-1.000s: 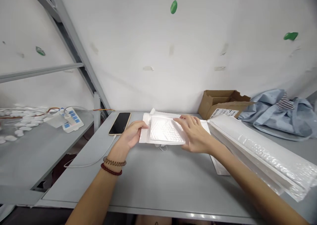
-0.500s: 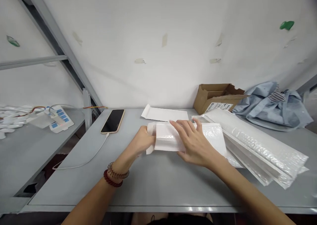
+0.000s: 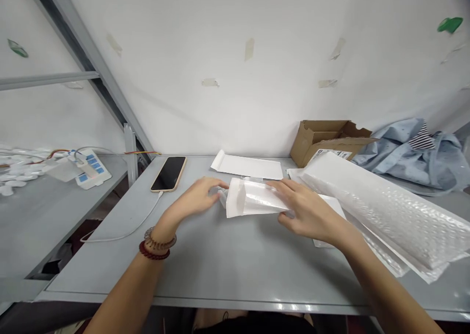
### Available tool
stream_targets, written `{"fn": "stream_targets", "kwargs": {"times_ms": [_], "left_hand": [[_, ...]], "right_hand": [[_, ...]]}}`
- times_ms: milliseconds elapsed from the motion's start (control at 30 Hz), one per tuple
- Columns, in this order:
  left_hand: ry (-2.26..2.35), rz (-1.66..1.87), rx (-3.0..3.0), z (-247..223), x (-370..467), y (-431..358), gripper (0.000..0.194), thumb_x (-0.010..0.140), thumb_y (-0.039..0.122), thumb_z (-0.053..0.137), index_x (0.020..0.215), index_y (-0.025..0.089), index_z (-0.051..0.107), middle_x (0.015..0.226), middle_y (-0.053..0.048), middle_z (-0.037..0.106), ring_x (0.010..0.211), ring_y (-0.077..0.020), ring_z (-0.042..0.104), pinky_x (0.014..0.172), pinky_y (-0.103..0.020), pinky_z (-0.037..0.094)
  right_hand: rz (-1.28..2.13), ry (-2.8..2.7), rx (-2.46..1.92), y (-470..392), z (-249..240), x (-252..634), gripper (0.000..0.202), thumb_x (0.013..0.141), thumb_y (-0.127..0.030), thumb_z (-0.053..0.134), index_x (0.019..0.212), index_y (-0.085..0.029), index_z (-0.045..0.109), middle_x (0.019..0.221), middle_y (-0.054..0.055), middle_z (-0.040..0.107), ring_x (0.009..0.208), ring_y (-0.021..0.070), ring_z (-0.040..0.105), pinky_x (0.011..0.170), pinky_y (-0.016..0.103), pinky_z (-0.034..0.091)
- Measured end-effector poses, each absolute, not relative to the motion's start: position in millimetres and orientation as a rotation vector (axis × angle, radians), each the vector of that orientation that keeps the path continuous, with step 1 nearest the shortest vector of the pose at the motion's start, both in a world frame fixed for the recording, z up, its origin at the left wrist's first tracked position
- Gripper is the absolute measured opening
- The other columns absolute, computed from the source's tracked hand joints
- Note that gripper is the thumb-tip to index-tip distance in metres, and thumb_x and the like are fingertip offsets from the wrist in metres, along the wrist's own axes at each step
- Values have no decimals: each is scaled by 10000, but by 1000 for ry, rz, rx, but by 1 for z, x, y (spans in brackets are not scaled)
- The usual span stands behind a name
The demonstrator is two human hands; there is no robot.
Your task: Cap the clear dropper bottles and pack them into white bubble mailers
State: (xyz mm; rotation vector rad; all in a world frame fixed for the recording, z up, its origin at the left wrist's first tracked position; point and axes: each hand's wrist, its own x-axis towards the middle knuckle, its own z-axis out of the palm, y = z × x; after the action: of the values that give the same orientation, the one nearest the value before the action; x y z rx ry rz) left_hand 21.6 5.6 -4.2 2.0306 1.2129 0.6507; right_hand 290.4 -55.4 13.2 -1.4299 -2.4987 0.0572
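Note:
My right hand (image 3: 306,209) is closed round the right part of a small white bubble mailer (image 3: 257,198), whose flap end points left. My left hand (image 3: 200,196) is just left of that end, thumb and fingers curved round a small clear plastic piece (image 3: 222,196). Behind the mailer a flat white envelope (image 3: 249,166) lies on the grey table, its flap raised at the left. Another white mailer (image 3: 332,204) lies partly under my right wrist.
Long bubble mailers (image 3: 389,211) are piled at the right. Behind them are an open cardboard box (image 3: 304,145) and light blue cloth (image 3: 396,150). A phone (image 3: 169,174) on a white cable lies left; a power strip (image 3: 93,167) is on the side table.
My left hand has come out of the mailer's open end and moved left, with clear plastic now at its fingers. My right hand has shifted right and closed round the mailer, which is tilted more.

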Motion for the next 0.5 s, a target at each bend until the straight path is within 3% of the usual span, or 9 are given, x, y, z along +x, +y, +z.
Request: {"fn": "stream_targets", "kwargs": {"times_ms": [100,267,400,500], "left_hand": [[1216,565,2138,-17,24,5,244,654,215,608,852,264,740,956,-58,708,995,-291,588,848,-352,474],[1314,462,2177,-20,17,9,199,642,233,627,801,240,747,842,-53,684,925,-289,572,800,-347,451],[1519,513,2110,2,1,12,273,719,380,616,872,184,728,927,-78,646,889,-283,545,793,-379,425],[1463,530,2058,23,-4,5,325,798,484,548,885,216,711,861,-28,632,776,-202,539,715,-298,422]], "right_hand": [[85,-2525,-1477,-57,12,290,557,696,-176,508,1252,-179,470,1110,132,584,940,280,569,748,395,467],[130,-2557,-1554,-64,12,281,506,714,-163,478,1220,-160,467,1040,119,574,902,272,557,740,388,446],[209,-2560,-1558,-70,10,271,518,714,-154,471,1231,-128,448,1000,110,536,915,266,526,759,380,434],[250,-2545,-1549,-71,5,268,583,712,-160,476,1289,-115,407,1037,121,518,964,275,509,803,391,431]]}}
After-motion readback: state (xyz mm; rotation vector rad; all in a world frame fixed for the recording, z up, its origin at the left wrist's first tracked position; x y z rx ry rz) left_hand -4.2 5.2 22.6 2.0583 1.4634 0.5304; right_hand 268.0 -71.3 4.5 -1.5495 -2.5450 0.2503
